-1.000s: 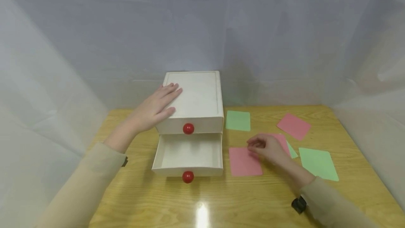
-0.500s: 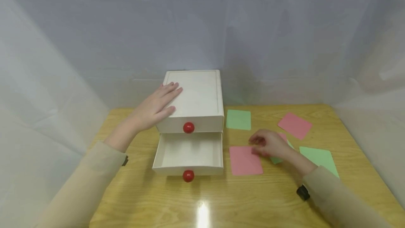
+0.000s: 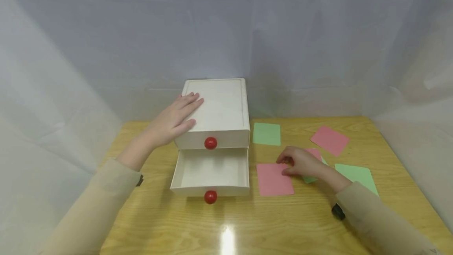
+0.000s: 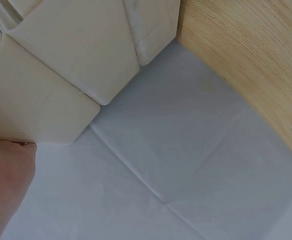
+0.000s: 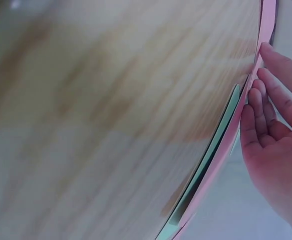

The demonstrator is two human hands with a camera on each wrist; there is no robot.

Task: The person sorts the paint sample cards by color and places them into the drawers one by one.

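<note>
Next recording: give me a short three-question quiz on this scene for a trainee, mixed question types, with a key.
1. True or false: the lower drawer of the white drawer box is pulled open.
2. Multiple choice: the left hand rests on A) the table, B) the top of the drawer box, C) a red knob.
3. How many green cards lie fully uncovered by other cards?

Key:
1. True; nothing shows inside it.
2. B.
3. Two: one beside the box, one near the right sleeve. A third hides partly under a pink card at the right hand.

Even, soft lighting is seen; glare is reflected off the table [image 3: 226, 239]; the right wrist view is blurred.
</note>
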